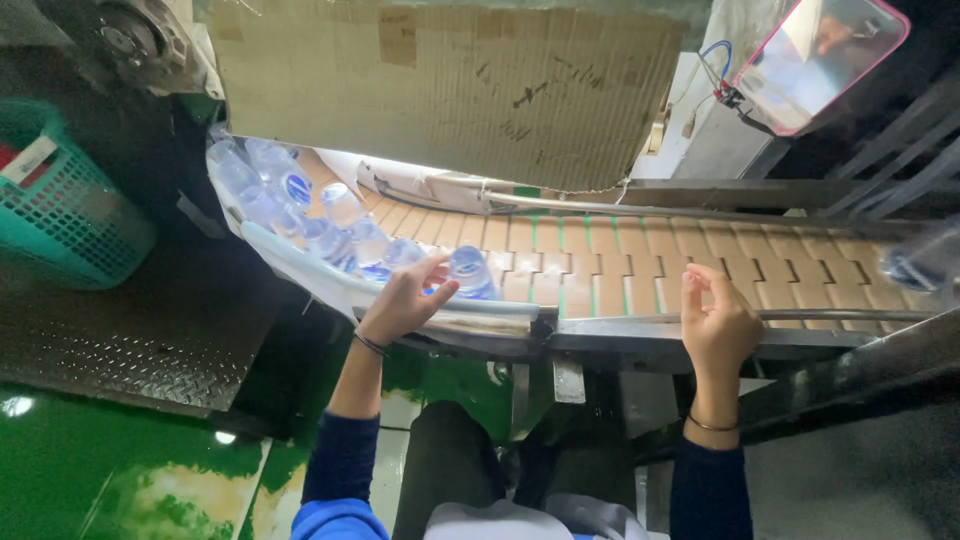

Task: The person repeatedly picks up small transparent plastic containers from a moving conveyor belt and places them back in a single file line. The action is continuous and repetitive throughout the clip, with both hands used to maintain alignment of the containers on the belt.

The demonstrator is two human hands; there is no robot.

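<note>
Several clear plastic bottles with blue labels stand crowded on a tan slatted conveyor belt (620, 265) at its left end. My left hand (405, 300) reaches over the near rail, fingers spread, touching the nearest bottle (470, 272). My right hand (718, 322) hovers above the near rail farther right, its thumb and fingers loosely curled with nothing in them. Another bottle (915, 265) shows blurred at the belt's far right edge.
A sheet of brown cardboard (450, 80) hangs over the back of the belt. A teal plastic basket (65, 210) stands at the left on dark tread plate. The floor below is glossy green. A pink-rimmed screen (820, 60) sits upper right.
</note>
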